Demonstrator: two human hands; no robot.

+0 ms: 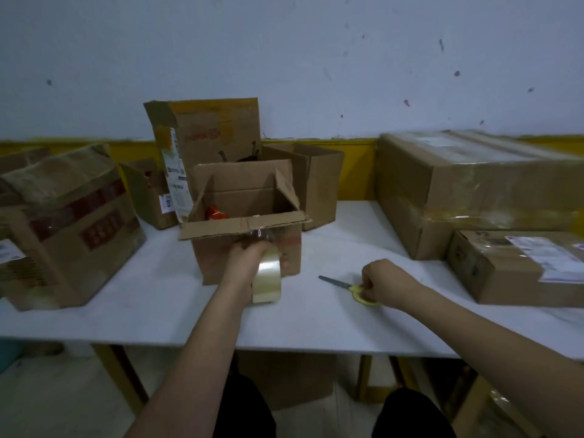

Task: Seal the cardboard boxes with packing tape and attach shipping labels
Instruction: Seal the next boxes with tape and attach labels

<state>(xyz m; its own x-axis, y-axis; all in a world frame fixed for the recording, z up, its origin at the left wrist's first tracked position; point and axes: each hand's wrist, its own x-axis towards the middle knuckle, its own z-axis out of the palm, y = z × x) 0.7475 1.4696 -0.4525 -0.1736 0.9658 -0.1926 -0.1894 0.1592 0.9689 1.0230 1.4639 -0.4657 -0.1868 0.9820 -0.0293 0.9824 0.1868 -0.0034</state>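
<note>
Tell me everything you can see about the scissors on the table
The yellow-handled scissors lie flat on the white table, right of the open cardboard box. The handles look like yellow plastic; the grey metal blades are closed and point left and away from the person, toward the box. The right hand rests on the handle loops, fingers curled around them and covering part of them. Nothing else touches the scissors.
</note>
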